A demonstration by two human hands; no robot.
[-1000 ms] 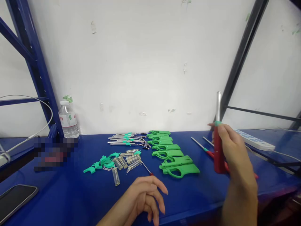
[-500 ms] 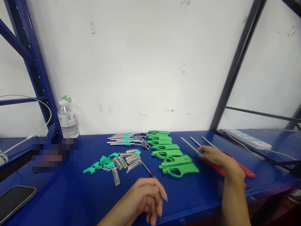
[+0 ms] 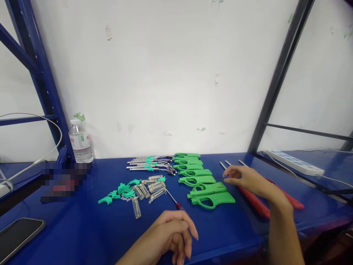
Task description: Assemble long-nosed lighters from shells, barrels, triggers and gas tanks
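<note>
My right hand hovers at the right over the red long-nozzle lighters, thumb and fingers apart with nothing seen between them. The metal rods of these lighters point toward the wall, and the hand partly covers them. To its left lie green lighter casings in a column. My left hand is at the front edge of the table, fingers loosely bent and apart, holding nothing. Just beyond it is a screwdriver with a red handle, beside clear fuel tanks and small green triggers.
Metal lighter rods with wires lie at the back of the blue table. A water bottle stands back left, and a phone lies front left. A power strip is at the right, past the dark post.
My right hand has let go of a red lighter and lifted slightly toward the left. That lighter now lies alongside the others. The left hand has hardly moved.
</note>
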